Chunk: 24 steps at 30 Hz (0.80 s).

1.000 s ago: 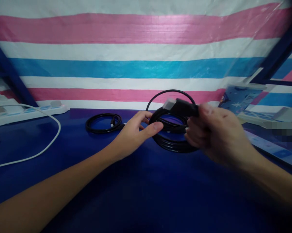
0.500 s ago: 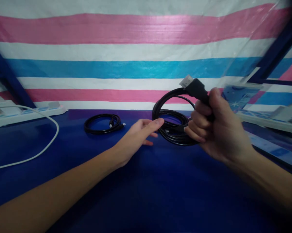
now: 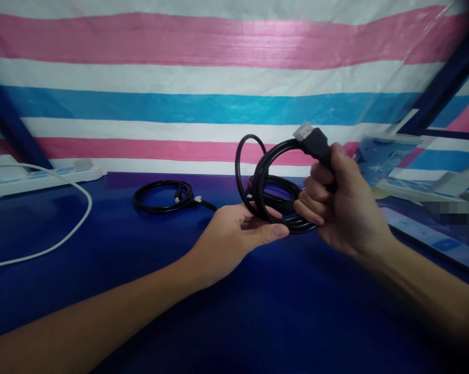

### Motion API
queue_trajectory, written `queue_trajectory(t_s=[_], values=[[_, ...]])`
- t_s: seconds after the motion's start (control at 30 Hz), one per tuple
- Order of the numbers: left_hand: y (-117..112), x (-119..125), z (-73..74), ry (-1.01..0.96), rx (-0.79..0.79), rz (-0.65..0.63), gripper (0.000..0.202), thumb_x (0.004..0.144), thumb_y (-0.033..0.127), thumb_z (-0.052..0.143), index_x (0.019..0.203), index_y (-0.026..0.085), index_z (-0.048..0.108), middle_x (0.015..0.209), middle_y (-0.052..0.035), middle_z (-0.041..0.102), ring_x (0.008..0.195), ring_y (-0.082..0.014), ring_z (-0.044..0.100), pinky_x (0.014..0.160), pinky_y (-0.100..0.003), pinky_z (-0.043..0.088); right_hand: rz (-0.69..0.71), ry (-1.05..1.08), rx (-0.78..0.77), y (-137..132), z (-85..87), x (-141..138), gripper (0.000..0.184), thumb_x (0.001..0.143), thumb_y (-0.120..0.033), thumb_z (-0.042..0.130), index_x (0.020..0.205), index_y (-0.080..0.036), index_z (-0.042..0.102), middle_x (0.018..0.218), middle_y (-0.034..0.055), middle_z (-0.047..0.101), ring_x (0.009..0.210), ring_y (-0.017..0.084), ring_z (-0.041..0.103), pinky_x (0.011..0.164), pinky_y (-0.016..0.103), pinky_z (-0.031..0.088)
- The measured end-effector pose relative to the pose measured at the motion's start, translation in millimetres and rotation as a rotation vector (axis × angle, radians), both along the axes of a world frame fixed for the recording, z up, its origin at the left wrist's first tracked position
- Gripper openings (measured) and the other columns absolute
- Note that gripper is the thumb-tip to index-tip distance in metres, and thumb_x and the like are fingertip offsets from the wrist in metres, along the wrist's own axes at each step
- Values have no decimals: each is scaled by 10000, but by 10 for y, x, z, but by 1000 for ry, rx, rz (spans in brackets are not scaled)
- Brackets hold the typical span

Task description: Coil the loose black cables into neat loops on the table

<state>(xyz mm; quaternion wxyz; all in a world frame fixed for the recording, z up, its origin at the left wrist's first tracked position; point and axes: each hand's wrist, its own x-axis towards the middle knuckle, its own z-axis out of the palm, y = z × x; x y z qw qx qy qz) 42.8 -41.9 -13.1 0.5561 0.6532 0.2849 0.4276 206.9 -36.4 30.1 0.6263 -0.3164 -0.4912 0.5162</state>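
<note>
My right hand is closed around a black HDMI cable wound into a loop. The cable's plug sticks up above the fist, its metal tip toward the upper left. My left hand has its thumb and fingers on the bottom of the same coil. A loose turn arches up on the coil's left side. Left of my left hand, a plug end with a pale tip pokes out. Behind the held loop, a second coiled black cable lies on the table, partly hidden.
Another coiled black cable lies on the blue table at left. A white power strip and white cord are far left. At right are a phone, a blue packet and another white strip. Striped sheeting hangs behind.
My left hand has moved right and closed on the bottom of the held coil. A loose turn now rises at the coil's left, and a plug end shows left of that hand.
</note>
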Motion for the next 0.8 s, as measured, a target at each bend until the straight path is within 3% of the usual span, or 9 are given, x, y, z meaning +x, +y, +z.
queue_trajectory(t_s=[0.1,0.23,0.33,0.47,0.63,0.8], values=[[-23,32,-28,6,26,52,216,803,312,677,969,174,655,900,-8,690,848,-123,626,761,-227,446,-67,-51,86,-6,-21,-16,497,869,-511,551,551,-210,315,443,-75,155,322,55,112,305,242,117],[-4,77,-49,-25,-150,3,209,833,223,615,1023,134,623,892,-48,694,831,-147,661,752,-258,475,-93,-200,272,-47,-96,-11,515,788,-531,658,534,-204,353,430,-70,232,338,53,203,331,233,193],[31,69,-47,-87,-282,36,196,792,157,642,984,124,622,919,-53,679,860,-156,654,768,-278,491,-53,-405,360,-81,-164,10,460,812,-532,635,583,-197,420,466,-57,311,387,59,284,384,238,240],[57,15,-25,-124,-276,87,47,791,136,625,837,139,633,907,-30,681,901,-147,629,798,-276,464,22,-579,354,-81,-212,33,460,840,-555,587,606,-190,435,492,-48,353,417,58,322,405,240,231],[38,8,49,-74,-228,158,65,766,77,643,771,136,617,759,24,657,704,-59,591,654,-190,428,91,-417,254,-41,-202,34,465,820,-564,605,614,-202,398,439,-78,284,368,53,244,360,225,198],[11,42,69,-86,-268,156,65,773,96,637,777,139,588,801,0,641,806,-128,639,695,-259,529,98,-396,238,-36,-190,30,468,811,-561,619,611,-201,397,430,-79,291,362,48,245,359,217,205]])
